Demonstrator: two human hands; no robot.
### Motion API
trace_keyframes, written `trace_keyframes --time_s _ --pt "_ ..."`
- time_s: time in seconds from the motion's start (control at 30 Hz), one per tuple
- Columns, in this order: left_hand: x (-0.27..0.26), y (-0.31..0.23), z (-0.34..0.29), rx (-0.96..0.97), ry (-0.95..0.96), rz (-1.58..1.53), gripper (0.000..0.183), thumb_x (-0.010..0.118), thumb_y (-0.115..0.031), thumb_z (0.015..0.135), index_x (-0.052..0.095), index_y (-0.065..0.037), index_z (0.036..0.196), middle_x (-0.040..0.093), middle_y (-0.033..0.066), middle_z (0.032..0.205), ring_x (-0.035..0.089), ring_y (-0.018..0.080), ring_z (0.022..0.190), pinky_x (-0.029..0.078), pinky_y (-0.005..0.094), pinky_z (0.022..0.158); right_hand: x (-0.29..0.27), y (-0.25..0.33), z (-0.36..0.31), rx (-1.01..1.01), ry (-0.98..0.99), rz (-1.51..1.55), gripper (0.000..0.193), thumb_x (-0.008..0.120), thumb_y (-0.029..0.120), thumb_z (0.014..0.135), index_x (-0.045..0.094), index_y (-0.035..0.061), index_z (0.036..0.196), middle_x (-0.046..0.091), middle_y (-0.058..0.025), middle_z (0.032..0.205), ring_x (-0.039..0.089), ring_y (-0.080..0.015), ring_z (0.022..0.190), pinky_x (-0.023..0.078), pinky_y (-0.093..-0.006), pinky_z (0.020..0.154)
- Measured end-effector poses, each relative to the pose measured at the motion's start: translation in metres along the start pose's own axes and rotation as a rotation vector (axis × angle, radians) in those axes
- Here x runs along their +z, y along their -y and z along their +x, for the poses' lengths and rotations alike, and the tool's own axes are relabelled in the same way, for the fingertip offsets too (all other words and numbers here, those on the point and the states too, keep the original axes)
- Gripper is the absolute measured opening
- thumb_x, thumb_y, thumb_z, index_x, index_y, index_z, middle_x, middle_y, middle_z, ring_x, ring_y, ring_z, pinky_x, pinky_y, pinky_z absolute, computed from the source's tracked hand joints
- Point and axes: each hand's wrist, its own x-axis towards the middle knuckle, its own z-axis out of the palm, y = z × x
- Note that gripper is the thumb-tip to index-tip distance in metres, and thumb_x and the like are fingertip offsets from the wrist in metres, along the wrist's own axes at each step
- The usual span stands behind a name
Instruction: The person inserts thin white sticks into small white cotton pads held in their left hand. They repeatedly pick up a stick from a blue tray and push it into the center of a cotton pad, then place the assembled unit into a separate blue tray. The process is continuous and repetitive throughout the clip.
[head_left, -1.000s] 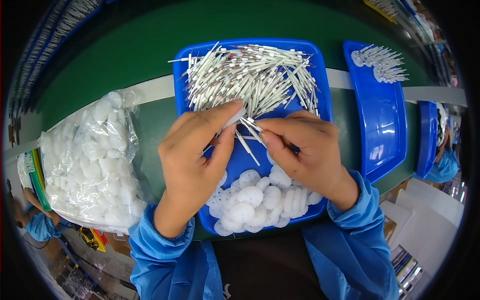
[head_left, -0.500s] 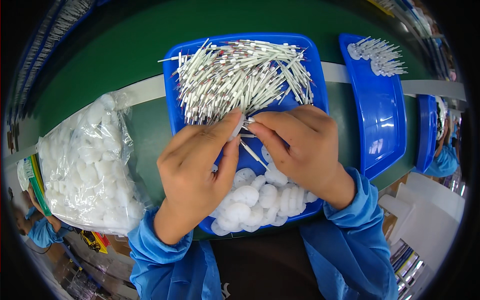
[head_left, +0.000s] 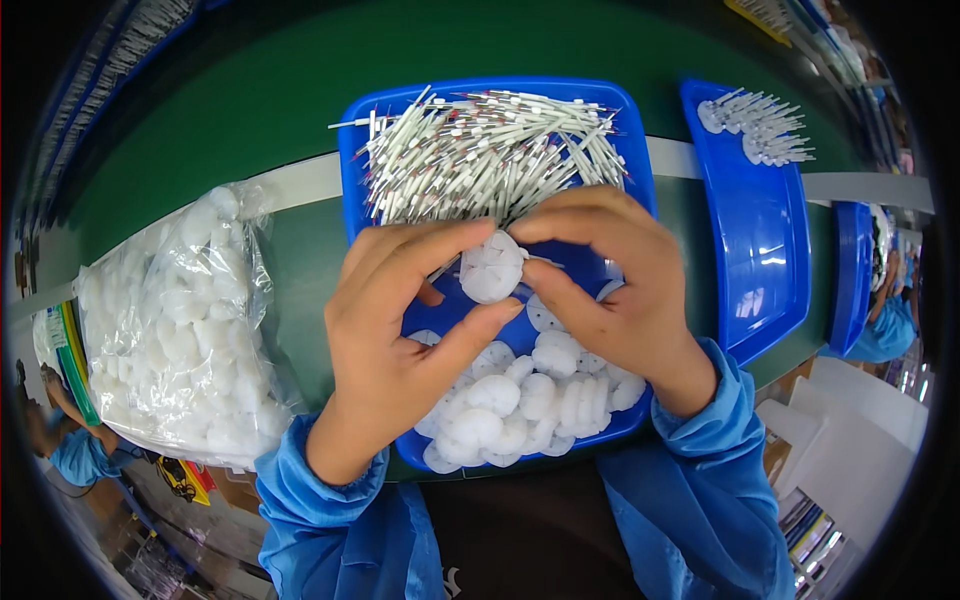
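At nine o'clock we are seeing a clear plastic bag bulging with white round discs, its lower edge hanging over the near rim of the green table; the wrinkled film is blurring the discs inside, so we cannot be telling them apart. Just right of it, our left hand is closing thumb and forefinger on a white disc held near the centre, above the big blue tray. Our right hand is meeting it from three o'clock, its thumb and forefinger also pinching the same disc, so both grips are clamped on that one piece. The hands are hiding the tray's middle; whether a thin pin is sitting in the disc we cannot tell. At twelve o'clock in the tray a heap of white pins is lying, some ends poking past the left rim. At six o'clock a pile of loose discs is filling the tray's near end. Toward two o'clock a second blue tray is holding a few finished pins, most of its floor lying bare. A third tray is being cut off at the right rim.
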Motion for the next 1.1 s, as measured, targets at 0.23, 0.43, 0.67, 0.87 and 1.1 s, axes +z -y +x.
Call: trace_keyframes --time_s 0.23,0.43,0.67,0.87,1.1 --pt "0.003 -0.003 0.002 0.219 -0.061 0.168 0.056 0.093 -0.002 0.072 0.077 -0.003 0.126 0.074 0.0146 0.125 0.068 0.0273 0.106 0.056 0.0356 0.084 0.003 0.005 -0.011 0.216 0.089 0.368 0.039 0.085 0.000 0.089 0.075 0.0004 0.126 0.076 -0.0062 0.095 0.072 -0.0117 0.088 0.058 -0.0296 0.083" --pt "0.007 -0.006 0.000 0.270 -0.083 0.215 0.054 0.090 -0.002 0.069 0.080 -0.003 0.122 0.074 0.0140 0.123 0.069 0.0309 0.107 0.055 0.0396 0.089 0.007 0.005 -0.012 0.259 0.099 0.427 0.040 0.087 0.001 0.088 0.073 0.0015 0.125 0.074 -0.0044 0.098 0.071 -0.0111 0.092 0.057 -0.0296 0.087" --pt "0.009 -0.003 0.000 0.251 -0.087 0.180 0.053 0.090 0.001 0.069 0.080 -0.002 0.122 0.074 0.0149 0.124 0.071 0.0313 0.108 0.055 0.0392 0.090 0.006 -0.001 -0.015 0.226 0.126 0.501 0.042 0.083 -0.003 0.091 0.069 0.0009 0.130 0.072 -0.0049 0.107 0.070 -0.0120 0.098 0.056 -0.0299 0.090" --pt "0.008 -0.002 0.001 0.259 -0.076 0.116 0.052 0.092 0.002 0.072 0.078 0.001 0.122 0.074 0.0176 0.126 0.072 0.0325 0.111 0.058 0.0387 0.091 0.001 0.001 -0.014 0.293 0.147 0.703 0.037 0.076 -0.007 0.096 0.066 -0.0023 0.132 0.071 -0.0073 0.117 0.070 -0.0138 0.103 0.058 -0.0318 0.097" --pt "0.007 0.000 0.004 0.299 -0.089 0.089 0.057 0.092 -0.001 0.076 0.073 0.001 0.130 0.077 0.0196 0.127 0.074 0.0330 0.107 0.058 0.0385 0.090 -0.005 -0.003 -0.012 0.277 0.203 0.750 0.037 0.075 -0.008 0.097 0.065 -0.0037 0.131 0.074 -0.0111 0.122 0.073 -0.0162 0.111 0.058 -0.0336 0.100"
